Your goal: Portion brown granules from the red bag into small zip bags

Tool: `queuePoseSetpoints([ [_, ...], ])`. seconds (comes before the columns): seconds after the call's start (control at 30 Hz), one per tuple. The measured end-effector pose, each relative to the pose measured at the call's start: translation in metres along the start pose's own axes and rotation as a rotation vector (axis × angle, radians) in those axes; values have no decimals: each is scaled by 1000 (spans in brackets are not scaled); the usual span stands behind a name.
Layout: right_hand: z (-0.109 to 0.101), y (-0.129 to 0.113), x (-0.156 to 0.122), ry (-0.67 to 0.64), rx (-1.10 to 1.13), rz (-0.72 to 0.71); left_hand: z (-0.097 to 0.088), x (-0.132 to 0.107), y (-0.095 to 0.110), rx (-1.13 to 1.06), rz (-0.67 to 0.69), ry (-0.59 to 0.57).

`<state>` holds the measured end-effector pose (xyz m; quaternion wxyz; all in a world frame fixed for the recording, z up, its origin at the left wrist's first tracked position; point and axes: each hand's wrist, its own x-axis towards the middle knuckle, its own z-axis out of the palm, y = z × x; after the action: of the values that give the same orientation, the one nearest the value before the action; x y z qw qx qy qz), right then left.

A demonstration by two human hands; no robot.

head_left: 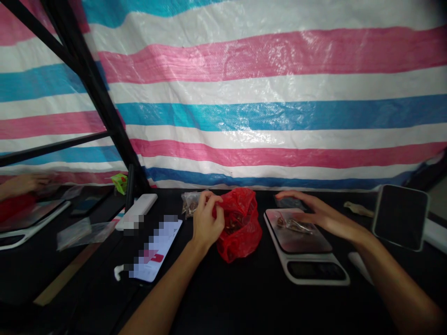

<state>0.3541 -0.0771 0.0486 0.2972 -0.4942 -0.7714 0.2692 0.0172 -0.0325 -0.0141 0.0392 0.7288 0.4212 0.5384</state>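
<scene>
From here I judge that my left hand (207, 218), pinched on the red plastic bag (240, 228) near the far edge of the tabletop (223, 298), could spill it if tugged, while my open right hand (323, 216) could bump the digital scale (307, 270).

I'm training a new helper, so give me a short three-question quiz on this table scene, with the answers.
1. What is the left hand pinching: A) the red plastic bag, B) the white power bank, or C) the phone?
2. True or false: the right hand is gripping the red plastic bag.
3. What lies on the platform of the digital kitchen scale?

Key:
1. A
2. False
3. A small clear plastic bag
</scene>
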Motion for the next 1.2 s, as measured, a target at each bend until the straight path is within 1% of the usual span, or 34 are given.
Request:
queuePoseSetpoints([
  [0.07, 0, -4, 0, -36, -11, 0, -1, 0, 1, 4, 22, 23],
  [0.13, 0, -4, -2, -40, -32, 5, -1, 0, 1, 4, 42, 30],
  [0.3, 2, 14, -10, -83, -145, 67, 1, -1, -1, 1, 57, 28],
  [0.4, 8, 24, -9, -43, -248, 120, 1, -2, -2, -4, 60, 28],
  [0.47, 14, 26, -5, -8, -256, 111, 1, -2, -2, -4, 59, 34],
  [0.57, 26, 13, 3, 16, -108, 60, 0, -1, -2, -5, 63, 41],
  [0.67, 41, -16, 15, 9, 94, -3, 0, 0, -2, -13, 60, 32],
  [0.7, 47, -27, 19, 8, 118, -24, 0, 0, -2, -17, 57, 28],
  [0.77, 60, -47, 30, -45, 142, -55, 0, 0, -2, -26, 52, 21],
  [0.83, 72, -60, 42, -103, 110, -73, 0, 0, -3, -35, 48, 19],
  [0.93, 86, -63, 57, -92, -22, -100, -1, 0, -4, -48, 47, 26],
  [1.03, 94, -54, 65, -50, -182, -116, -1, 1, -4, -54, 47, 31],
  [1.2, 100, -45, 67, -27, -272, -111, 1, 0, -4, -82, 62, 26],
])
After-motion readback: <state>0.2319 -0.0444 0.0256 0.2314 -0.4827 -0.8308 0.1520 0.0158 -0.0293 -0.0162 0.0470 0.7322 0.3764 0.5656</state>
